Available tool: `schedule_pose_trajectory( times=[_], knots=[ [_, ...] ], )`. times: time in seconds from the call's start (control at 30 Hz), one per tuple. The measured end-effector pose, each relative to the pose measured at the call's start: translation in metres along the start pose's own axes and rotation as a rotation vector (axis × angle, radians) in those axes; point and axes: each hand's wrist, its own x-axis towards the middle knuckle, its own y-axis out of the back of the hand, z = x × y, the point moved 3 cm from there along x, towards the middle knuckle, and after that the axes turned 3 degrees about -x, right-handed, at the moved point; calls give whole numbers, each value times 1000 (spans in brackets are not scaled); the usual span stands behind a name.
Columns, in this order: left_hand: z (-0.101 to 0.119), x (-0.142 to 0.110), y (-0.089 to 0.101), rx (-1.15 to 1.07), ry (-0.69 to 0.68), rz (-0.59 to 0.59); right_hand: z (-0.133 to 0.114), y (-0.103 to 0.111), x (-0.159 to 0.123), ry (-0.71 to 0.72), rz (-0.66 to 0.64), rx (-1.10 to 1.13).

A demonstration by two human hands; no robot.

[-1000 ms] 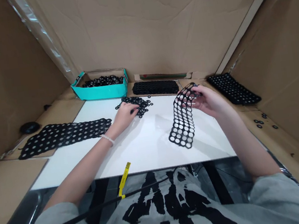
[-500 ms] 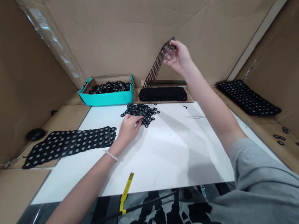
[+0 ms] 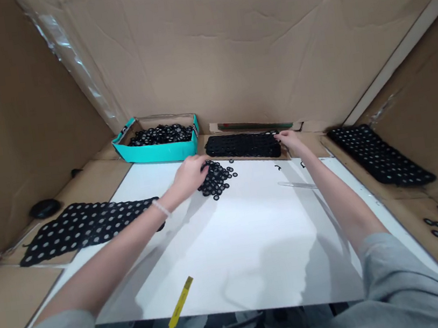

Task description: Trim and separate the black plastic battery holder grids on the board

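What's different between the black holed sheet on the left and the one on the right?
The left sheet spans the edge of the white board and the cardboard beside it, while the right sheet lies fully on the cardboard shelf. The left forearm crosses over the end of the left sheet; nothing crosses the right sheet. Both are black, flat and full of rows of round holes.

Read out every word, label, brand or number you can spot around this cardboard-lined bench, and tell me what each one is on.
No words or numbers can be read with certainty.
Small dark label on the teal box: too small to read.
Yellow strip: no legible writing.
Green-edged strip: too thin and distant to read.
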Motion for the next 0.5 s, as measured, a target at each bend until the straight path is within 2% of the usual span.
schedule_pose_trajectory(
  times=[0.1,0.2,0.3,0.5],
  knots=[
    [-4,55,-20,155,-74,-78,-4,-1,8,32,24,2],
    [-6,90,-42,245,-98,-130,-8,-2,13,88,16,2],
    [-13,105,-51,283,-75,-173,-8,1,18,122,15,-7],
    [-25,114,-41,434,-149,-158,12,4,24,120,19,-101]
  ],
)
